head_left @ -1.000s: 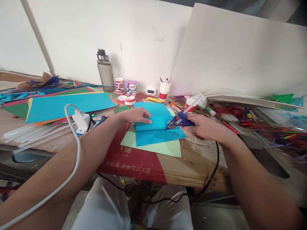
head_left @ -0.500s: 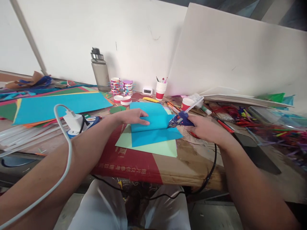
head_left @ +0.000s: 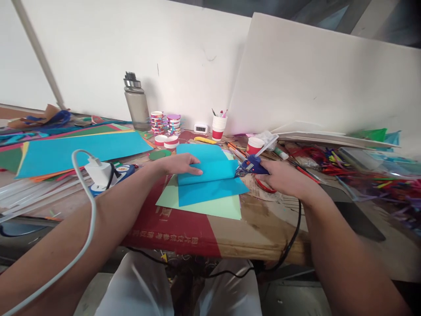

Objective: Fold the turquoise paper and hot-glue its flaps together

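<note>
A folded blue sheet (head_left: 210,193) lies on a pale green sheet (head_left: 197,213) at the middle of the table. My left hand (head_left: 182,164) rests on the upper left part of the blue sheet, thumb apart from the other fingers. In my right hand (head_left: 274,173) is a dark blue glue gun (head_left: 251,166), a clear glue stick rising from its back. Its tip is at the right end of the blue sheet's fold. Red-handled scissors (head_left: 265,184) lie partly hidden under my right hand.
Behind stand a water bottle (head_left: 136,105), stacked paper rings (head_left: 173,124), a small clock (head_left: 200,128) and a cup of pens (head_left: 219,127). Large blue paper (head_left: 82,151) and a power strip (head_left: 126,170) with a white cable lie left. Craft scraps fill the right.
The glue gun has moved slightly right along the fold, to the blue sheet's edge. The whole view has shifted a little. My left hand still rests on the sheet.
</note>
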Action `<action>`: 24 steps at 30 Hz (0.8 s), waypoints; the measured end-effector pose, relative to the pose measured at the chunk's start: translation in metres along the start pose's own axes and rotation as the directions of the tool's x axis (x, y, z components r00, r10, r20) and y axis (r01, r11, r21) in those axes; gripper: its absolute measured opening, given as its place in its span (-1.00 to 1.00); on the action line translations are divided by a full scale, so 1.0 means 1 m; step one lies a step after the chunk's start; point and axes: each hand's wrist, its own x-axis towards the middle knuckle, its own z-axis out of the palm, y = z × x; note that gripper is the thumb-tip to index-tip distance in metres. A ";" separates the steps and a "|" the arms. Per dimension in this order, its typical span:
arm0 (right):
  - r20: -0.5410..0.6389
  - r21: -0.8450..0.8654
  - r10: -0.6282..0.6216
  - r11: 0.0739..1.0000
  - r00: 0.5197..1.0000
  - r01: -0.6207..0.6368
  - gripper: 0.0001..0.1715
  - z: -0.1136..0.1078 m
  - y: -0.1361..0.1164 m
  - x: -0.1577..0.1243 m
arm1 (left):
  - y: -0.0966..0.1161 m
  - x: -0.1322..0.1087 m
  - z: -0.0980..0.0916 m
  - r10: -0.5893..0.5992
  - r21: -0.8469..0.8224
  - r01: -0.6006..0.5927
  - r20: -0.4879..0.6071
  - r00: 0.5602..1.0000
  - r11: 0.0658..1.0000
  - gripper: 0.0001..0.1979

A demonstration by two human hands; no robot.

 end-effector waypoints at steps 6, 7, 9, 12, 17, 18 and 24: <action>0.025 0.053 -0.010 0.999 1.000 0.008 -0.70 -0.005 0.007 -0.002 | -0.002 0.002 0.000 -0.033 0.002 0.033 -0.006 0.999 0.999 -0.59; 0.026 0.050 -0.006 0.999 1.000 0.005 -0.70 -0.005 0.008 -0.001 | -0.001 0.001 0.000 -0.037 0.006 0.037 -0.003 0.999 0.999 -0.59; 0.024 0.034 0.003 0.999 1.000 -0.004 -0.70 -0.004 0.010 0.000 | 0.001 0.001 -0.001 -0.044 0.011 0.044 0.007 0.999 0.999 -0.58; 0.022 0.016 0.005 1.000 1.000 -0.006 -0.70 -0.003 0.009 0.001 | 0.003 0.000 -0.001 -0.056 0.028 0.055 0.020 0.998 0.998 -0.57; 0.038 0.035 -0.016 0.999 0.999 0.015 -0.72 -0.004 0.004 0.000 | 0.004 0.000 -0.002 -0.074 0.027 0.073 0.033 0.997 0.997 -0.56; 0.039 0.045 -0.016 0.999 0.999 0.014 -0.71 -0.004 0.003 0.000 | 0.003 0.000 -0.002 -0.069 0.023 0.068 0.035 0.997 0.997 -0.56; 0.064 0.111 -0.067 0.992 0.996 0.060 -0.67 -0.004 -0.007 -0.001 | 0.001 0.000 0.000 -0.059 -0.020 0.060 0.030 0.998 0.998 -0.59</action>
